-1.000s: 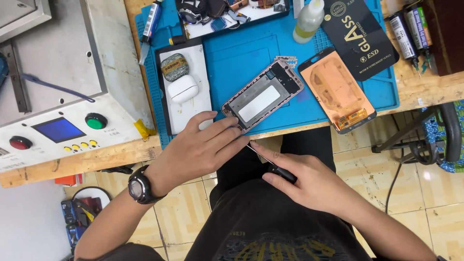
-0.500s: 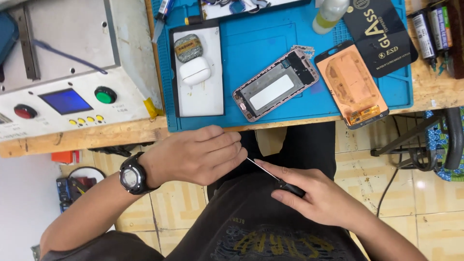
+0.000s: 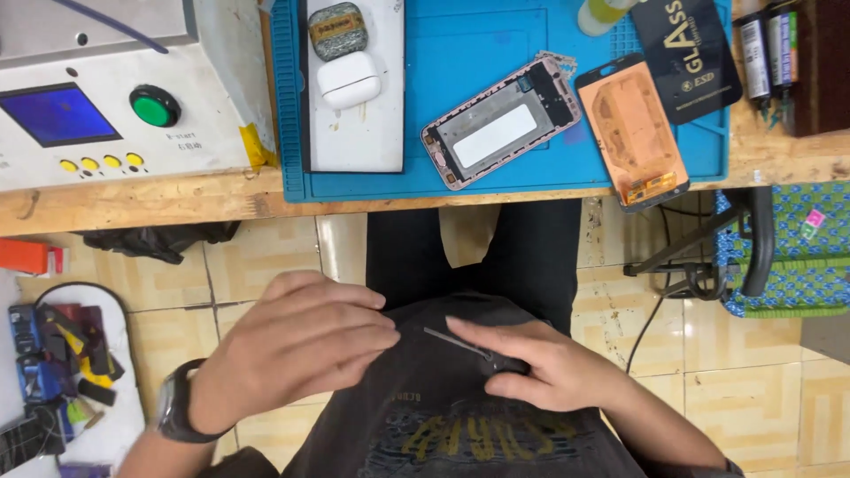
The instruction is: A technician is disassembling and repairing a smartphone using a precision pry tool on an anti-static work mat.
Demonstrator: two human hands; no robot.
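1. Hands low over the lap, well below the blue mat (image 3: 496,35) on the wooden bench (image 3: 133,208). Left hand (image 3: 297,341) has a wristwatch (image 3: 177,407); its fingers are curled inward at the shirt front, and I cannot tell if they hold anything.
2. Right hand (image 3: 544,363) is closed around the dark handle of a thin metal pry tool (image 3: 460,345). The blade points toward the left fingertips and almost touches them.
3. Opened phone frame (image 3: 500,133) lies tilted on the mat near its lower edge, untouched. Orange-backed screen panel (image 3: 633,133) lies just right of the frame, with its lower end overhanging the mat and bench edge.
4. Risk: that overhanging panel looks easy to knock to the tiled floor if a knee or a rising arm bumps it.
5. Risk: the blade tip points at the left fingers, so a slip or a hard push could nick them. The tool is also close to the shirt and may snag the cloth.
6. Risk: anything small held over the lap could drop between the legs onto the floor.
7. Counts on the mat: one phone frame, one screen panel, one white tray (image 3: 354,133) at the mat's left part holding one white earbud case (image 3: 350,80) and one mottled oval tin (image 3: 337,29), and one black sleeve (image 3: 686,53) at the upper right.
8. Left of the mat: one grey machine (image 3: 115,88) with one blue display, one green button and four yellow dots.
9. Right of the mat: a few small tubes (image 3: 766,53), count unclear.
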